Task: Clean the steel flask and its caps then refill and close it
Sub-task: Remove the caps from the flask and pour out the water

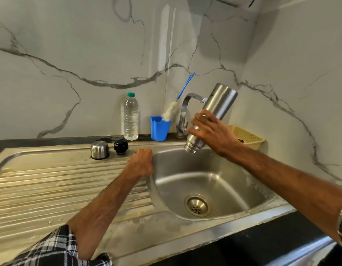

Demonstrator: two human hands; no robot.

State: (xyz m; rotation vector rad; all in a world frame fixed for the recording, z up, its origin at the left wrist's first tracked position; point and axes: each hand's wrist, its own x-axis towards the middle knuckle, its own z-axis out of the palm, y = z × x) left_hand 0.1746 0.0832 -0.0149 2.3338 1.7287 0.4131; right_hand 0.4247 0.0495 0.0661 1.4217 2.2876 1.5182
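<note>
1. Step in hand looks like draining the rinse. The right grip (210, 131) is wrapped around the lower body of the steel flask (222, 100), which hangs mouth-down and tilted over the back of the sink (185, 189), just in front of the tap (187, 100). I can't see any water coming out, so it might be empty already
2. To do it well, I'd hold the mouth over the basin rather than the rim, give it a couple of shakes and let the neck threads drip. Wet steel is slippery, so a full wrap like this beats a fingertip pinch
3. The left grip (141, 162) has its fingers curled over the sink's left edge, probably just bracing
4. The flask is brushed steel, a plain cylinder narrowing to a stepped neck, with the flat base pointing up toward the wall. No obvious dents or grime from here, and the inside is hidden
5. Both caps are off and sit on the drainboard (51, 179). The steel cap (99, 149) is dome-up with the black stopper (121, 146) just beside it
6. A water bottle (130, 118) stands by the wall, handy for the refill, I'd guess
</note>
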